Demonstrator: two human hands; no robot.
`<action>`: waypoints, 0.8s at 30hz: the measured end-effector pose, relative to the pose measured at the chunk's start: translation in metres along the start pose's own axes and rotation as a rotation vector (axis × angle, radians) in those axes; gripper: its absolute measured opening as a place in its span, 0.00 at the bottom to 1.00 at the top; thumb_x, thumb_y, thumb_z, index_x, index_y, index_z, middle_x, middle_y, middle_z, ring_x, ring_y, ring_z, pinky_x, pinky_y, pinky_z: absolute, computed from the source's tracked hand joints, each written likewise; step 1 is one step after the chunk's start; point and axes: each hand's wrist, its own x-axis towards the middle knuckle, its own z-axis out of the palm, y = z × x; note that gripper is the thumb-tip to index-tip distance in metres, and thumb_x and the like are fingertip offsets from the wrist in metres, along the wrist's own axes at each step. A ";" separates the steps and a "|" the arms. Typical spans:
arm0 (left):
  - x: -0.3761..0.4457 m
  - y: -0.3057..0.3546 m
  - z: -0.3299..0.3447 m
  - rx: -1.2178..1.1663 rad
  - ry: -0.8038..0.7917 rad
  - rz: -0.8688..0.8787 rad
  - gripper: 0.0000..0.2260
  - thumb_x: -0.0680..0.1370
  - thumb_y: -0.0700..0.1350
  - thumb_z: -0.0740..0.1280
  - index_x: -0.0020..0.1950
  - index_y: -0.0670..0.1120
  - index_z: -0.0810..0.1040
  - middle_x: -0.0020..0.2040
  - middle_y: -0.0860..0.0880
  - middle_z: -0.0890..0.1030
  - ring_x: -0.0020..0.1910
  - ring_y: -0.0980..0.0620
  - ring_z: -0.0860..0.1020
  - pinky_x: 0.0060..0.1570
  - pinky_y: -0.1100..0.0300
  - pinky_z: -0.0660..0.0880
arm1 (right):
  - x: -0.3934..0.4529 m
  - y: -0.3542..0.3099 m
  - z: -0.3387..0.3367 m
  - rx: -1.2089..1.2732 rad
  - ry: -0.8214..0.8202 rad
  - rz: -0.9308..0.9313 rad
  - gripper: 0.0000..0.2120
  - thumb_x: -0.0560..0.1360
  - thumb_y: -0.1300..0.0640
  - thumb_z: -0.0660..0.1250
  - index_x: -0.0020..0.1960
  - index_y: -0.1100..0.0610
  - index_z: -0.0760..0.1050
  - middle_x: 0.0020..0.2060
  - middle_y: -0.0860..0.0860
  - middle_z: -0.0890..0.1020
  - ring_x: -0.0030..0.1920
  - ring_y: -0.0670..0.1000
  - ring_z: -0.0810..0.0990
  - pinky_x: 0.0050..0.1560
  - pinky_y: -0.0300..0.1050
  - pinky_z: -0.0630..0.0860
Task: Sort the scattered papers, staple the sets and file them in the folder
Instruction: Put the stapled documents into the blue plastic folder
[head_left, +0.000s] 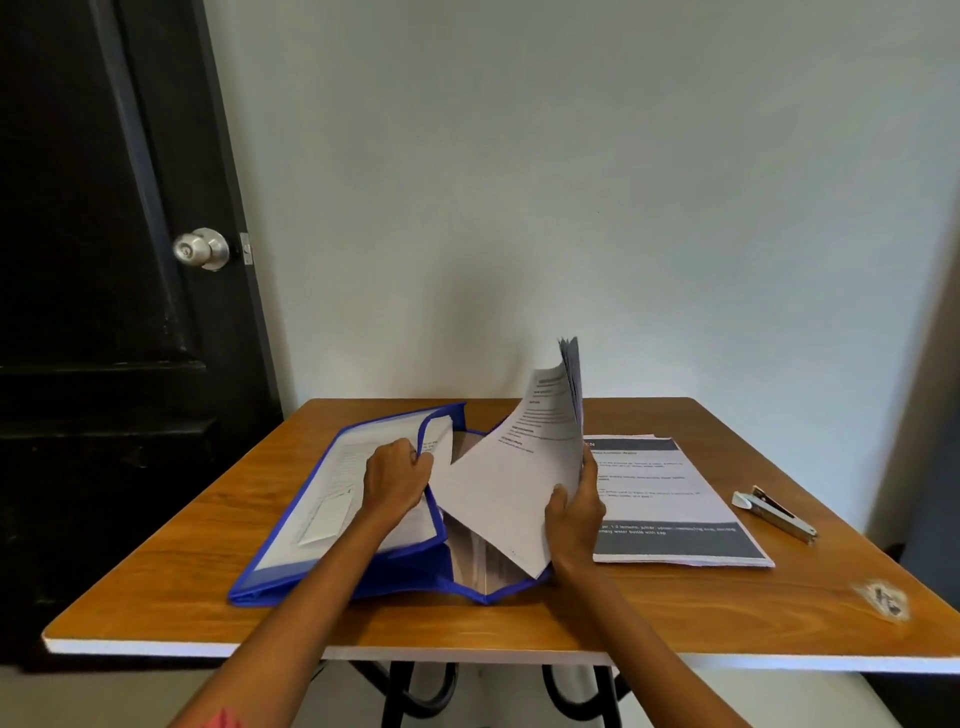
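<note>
Head view looks down on a wooden worktop (623, 603) set against a pale wall. At its middle lies a blue folder (332, 577), spread open, with printed sheets showing through its clear cover. At about nine o'clock from the centre the left hand (397, 475) curls its fingers over the blue edge of the folder's flap and holds it up — a tight grip on that edge. Just beside it, towards three o'clock, the right hand (576, 512) pinches a set of papers (511, 483) by its right side, thumb in front and fingers behind; the set stands tilted, its lower corner down in the folder's open pocket and its top pages fanning apart. Flat on the worktop at three o'clock rests another stack of papers (675, 499) with dark bands across the page. Beyond it — well apart from both hands — lies a stapler (776, 514).
</note>
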 end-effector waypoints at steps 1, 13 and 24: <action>0.000 -0.001 0.002 -0.008 -0.002 -0.003 0.08 0.78 0.46 0.64 0.42 0.43 0.70 0.48 0.42 0.80 0.39 0.52 0.74 0.34 0.66 0.69 | 0.000 0.001 0.000 0.028 0.008 0.034 0.24 0.78 0.68 0.57 0.73 0.57 0.58 0.60 0.59 0.75 0.50 0.52 0.76 0.47 0.41 0.74; -0.008 -0.002 0.006 0.035 -0.005 0.039 0.08 0.78 0.45 0.63 0.42 0.42 0.69 0.45 0.42 0.80 0.38 0.52 0.73 0.31 0.67 0.65 | -0.002 -0.010 0.013 -0.008 -0.179 -0.048 0.27 0.78 0.67 0.58 0.73 0.57 0.55 0.62 0.59 0.73 0.56 0.56 0.77 0.55 0.50 0.77; -0.007 0.003 -0.003 0.100 0.031 0.030 0.09 0.79 0.44 0.61 0.41 0.42 0.68 0.42 0.44 0.76 0.37 0.52 0.71 0.26 0.67 0.57 | -0.010 0.016 0.004 0.143 -0.363 0.276 0.28 0.77 0.65 0.62 0.72 0.52 0.56 0.63 0.53 0.71 0.61 0.55 0.74 0.56 0.50 0.75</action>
